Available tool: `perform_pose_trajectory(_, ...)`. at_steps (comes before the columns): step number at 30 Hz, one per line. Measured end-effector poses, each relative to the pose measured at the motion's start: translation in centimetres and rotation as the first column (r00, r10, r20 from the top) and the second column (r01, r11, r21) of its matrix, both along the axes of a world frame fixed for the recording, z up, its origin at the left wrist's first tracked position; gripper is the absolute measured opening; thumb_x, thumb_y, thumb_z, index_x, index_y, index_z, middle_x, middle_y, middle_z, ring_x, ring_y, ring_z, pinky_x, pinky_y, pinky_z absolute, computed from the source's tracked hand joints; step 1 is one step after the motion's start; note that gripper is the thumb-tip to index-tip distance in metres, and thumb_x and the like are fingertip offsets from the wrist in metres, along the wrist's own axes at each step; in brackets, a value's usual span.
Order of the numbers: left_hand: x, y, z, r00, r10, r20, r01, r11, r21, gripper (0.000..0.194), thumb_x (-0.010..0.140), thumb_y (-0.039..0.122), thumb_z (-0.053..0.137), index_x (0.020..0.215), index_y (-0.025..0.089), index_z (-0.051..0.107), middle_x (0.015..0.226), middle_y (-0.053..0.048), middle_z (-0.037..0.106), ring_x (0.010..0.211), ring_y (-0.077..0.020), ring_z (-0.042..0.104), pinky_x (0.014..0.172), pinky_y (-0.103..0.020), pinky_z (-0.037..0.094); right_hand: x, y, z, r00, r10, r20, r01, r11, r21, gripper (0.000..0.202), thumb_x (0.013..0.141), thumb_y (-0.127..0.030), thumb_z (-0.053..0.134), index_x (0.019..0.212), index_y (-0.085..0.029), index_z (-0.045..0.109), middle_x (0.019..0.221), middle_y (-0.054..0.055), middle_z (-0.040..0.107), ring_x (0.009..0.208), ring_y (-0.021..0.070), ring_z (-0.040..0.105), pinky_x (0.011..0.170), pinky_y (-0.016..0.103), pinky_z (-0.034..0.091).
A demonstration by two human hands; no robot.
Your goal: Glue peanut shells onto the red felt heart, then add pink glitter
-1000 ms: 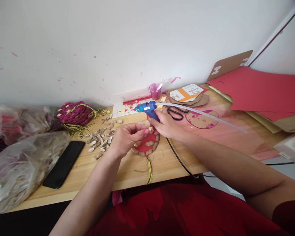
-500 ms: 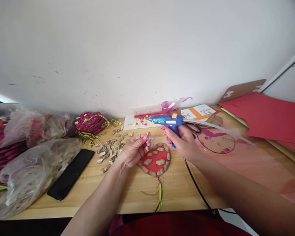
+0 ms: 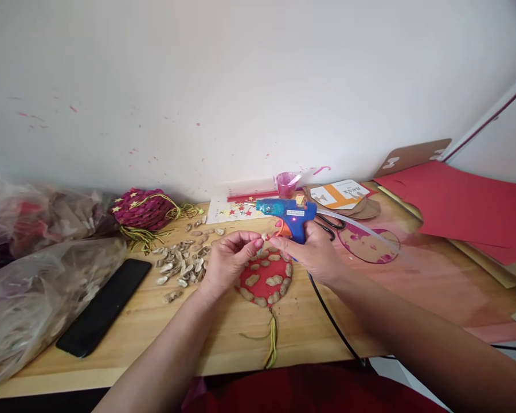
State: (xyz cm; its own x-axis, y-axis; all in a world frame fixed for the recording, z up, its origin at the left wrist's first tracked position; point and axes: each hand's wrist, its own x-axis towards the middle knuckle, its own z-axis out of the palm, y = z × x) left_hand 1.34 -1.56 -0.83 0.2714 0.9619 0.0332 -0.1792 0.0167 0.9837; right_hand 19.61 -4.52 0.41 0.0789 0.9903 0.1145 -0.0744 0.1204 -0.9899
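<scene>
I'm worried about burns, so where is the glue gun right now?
In the head view, the glue gun is just right of centre, held in the right hand, below the pink cup in the picture and above the red disc.

To my left, a flat black phone [image 3: 105, 307] lies just beside a crumpled clear plastic bag [image 3: 55, 298]; rightward, big red paper sheets [image 3: 477, 201] overlap beneath a white wall [image 3: 241, 69].

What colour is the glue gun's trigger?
The trigger of the glue gun is orange, seen best in the head view, the only one.
</scene>
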Motion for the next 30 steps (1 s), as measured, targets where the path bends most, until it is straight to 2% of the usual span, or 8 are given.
perform_pose_trajectory(5, 0.2, -0.2, -0.1, 0.997, -0.042, -0.067, 0.044, 0.999, 0.028, 0.031, 0.072, 0.040, 0.088, 0.085, 0.015, 0.077, 0.075, -0.005, 0.075, 0.064, -0.0122, 0.065, 0.060, -0.022, 0.053, -0.1, -0.2, 0.0, 0.999, -0.007, 0.037, 0.005, 0.999, 0.036, 0.035, 0.070, -0.039, 0.086, 0.088, -0.020, 0.063, 0.079, 0.000, 0.068, 0.069, 0.0153, 0.062, 0.066, 0.031, 0.053)
perform_pose_trajectory(10, 0.0, -0.3, -0.3, 0.988, -0.063, -0.142, 0.068, 0.997, 0.030, 0.032, 0.074, 0.042, 0.086, 0.087, 0.015, 0.076, 0.078, -0.006, 0.077, 0.065, -0.0135, 0.067, 0.061, -0.023, 0.054, 0.5, 0.1, -0.1, 0.977, -0.038, 0.210, 0.010, 0.991, 0.131, 0.024, 0.075, -0.036, 0.078, 0.089, -0.021, 0.065, 0.080, 0.002, 0.066, 0.083, 0.0210, 0.064, 0.073, 0.035, 0.054)
perform_pose_trajectory(16, -0.3, -0.1, -0.3, 0.981, -0.130, -0.147, 0.122, 0.991, -0.060, 0.033, 0.072, 0.042, 0.088, 0.087, 0.016, 0.077, 0.078, -0.004, 0.076, 0.060, -0.0091, 0.063, 0.059, -0.020, 0.049, 1.2, 0.2, 0.0, 0.900, -0.129, 0.416, 0.012, 0.962, 0.274, 0.016, 0.077, -0.030, 0.071, 0.084, -0.019, 0.062, 0.084, 0.004, 0.066, 0.077, 0.0188, 0.060, 0.073, 0.034, 0.051)
perform_pose_trajectory(19, -0.4, -0.1, -0.3, 0.978, -0.156, -0.138, 0.142, 0.985, -0.102, 0.033, 0.070, 0.042, 0.089, 0.086, 0.016, 0.077, 0.074, -0.002, 0.074, 0.057, -0.0075, 0.059, 0.057, -0.019, 0.046, 1.4, 0.2, 0.1, 0.867, -0.172, 0.468, 0.011, 0.945, 0.326, 0.012, 0.079, -0.027, 0.069, 0.083, -0.019, 0.061, 0.084, 0.003, 0.066, 0.074, 0.0169, 0.058, 0.073, 0.032, 0.051)
perform_pose_trajectory(25, -0.3, 0.0, -0.3, 0.988, -0.151, -0.017, 0.144, 0.966, -0.216, 0.036, 0.064, 0.040, 0.093, 0.083, 0.014, 0.077, 0.069, -0.002, 0.070, 0.056, -0.0082, 0.056, 0.056, -0.020, 0.045, 1.8, 0.5, 0.3, 0.812, -0.297, 0.503, 0.078, 0.909, 0.410, 0.012, 0.079, -0.028, 0.068, 0.087, -0.020, 0.063, 0.081, 0.002, 0.070, 0.072, 0.0180, 0.060, 0.074, 0.033, 0.052)
perform_pose_trajectory(28, -0.1, 0.0, -0.1, 0.986, -0.147, 0.076, 0.162, 0.953, -0.258, 0.036, 0.061, 0.038, 0.095, 0.078, 0.012, 0.076, 0.065, -0.002, 0.066, 0.057, -0.0086, 0.054, 0.055, -0.020, 0.043, 2.1, 0.7, 0.5, 0.773, -0.340, 0.535, 0.133, 0.913, 0.387, 0.013, 0.079, -0.030, 0.068, 0.087, -0.021, 0.064, 0.078, 0.003, 0.070, 0.074, 0.0208, 0.061, 0.076, 0.035, 0.051)
perform_pose_trajectory(30, 0.0, -0.1, 0.1, 0.981, -0.151, 0.125, 0.182, 0.941, -0.285, 0.037, 0.060, 0.037, 0.095, 0.076, 0.011, 0.075, 0.063, -0.003, 0.065, 0.057, -0.0085, 0.054, 0.055, -0.020, 0.042, 2.4, 0.8, 0.6, 0.772, -0.351, 0.530, 0.173, 0.918, 0.355, 0.016, 0.079, -0.030, 0.068, 0.092, -0.021, 0.065, 0.085, 0.004, 0.072, 0.078, 0.0226, 0.064, 0.079, 0.036, 0.051)
